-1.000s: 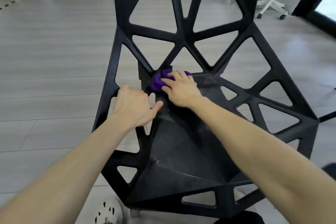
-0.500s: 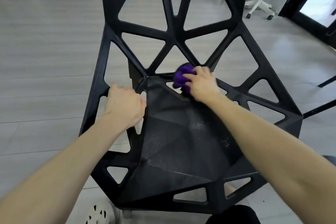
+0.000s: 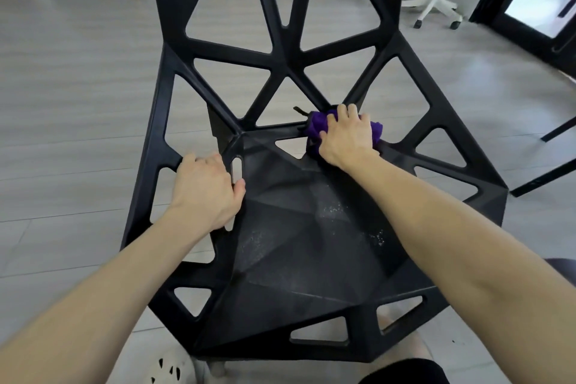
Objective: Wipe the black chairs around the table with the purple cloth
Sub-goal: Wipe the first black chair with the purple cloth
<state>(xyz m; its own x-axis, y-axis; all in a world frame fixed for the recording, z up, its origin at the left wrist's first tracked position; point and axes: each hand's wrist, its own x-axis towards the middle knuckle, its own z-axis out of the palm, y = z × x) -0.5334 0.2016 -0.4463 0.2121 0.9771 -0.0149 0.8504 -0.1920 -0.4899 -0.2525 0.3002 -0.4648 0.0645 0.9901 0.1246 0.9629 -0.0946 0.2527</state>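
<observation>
Rightward along the back edge of the seat goes the right hand since a second ago, carrying the bunched purple cloth from the rear left corner to the rear right part, where the seat meets the backrest struts. That hand lies palm-down with fingers curled over the cloth, pressing it onto the black angular plastic chair with triangular cut-outs; purple shows past the fingertips on both sides. A small dark tab sticks out just left of the cloth, possibly a label, though it is too small to tell.

On the seat's left rim the left hand has kept its place, fingers wrapped over the edge strut and thumb resting on the seat panel beside a narrow slot, gripping the frame.

Pale specks dot the seat's faceted centre and its right slope. The front edge of the seat lies close to the viewer, with a white perforated shoe just beyond its front left corner.

Grey plank flooring spreads wide and open to the left and behind the backrest. To the right, a white wheeled office-chair base and dark slanting table legs stand near.
</observation>
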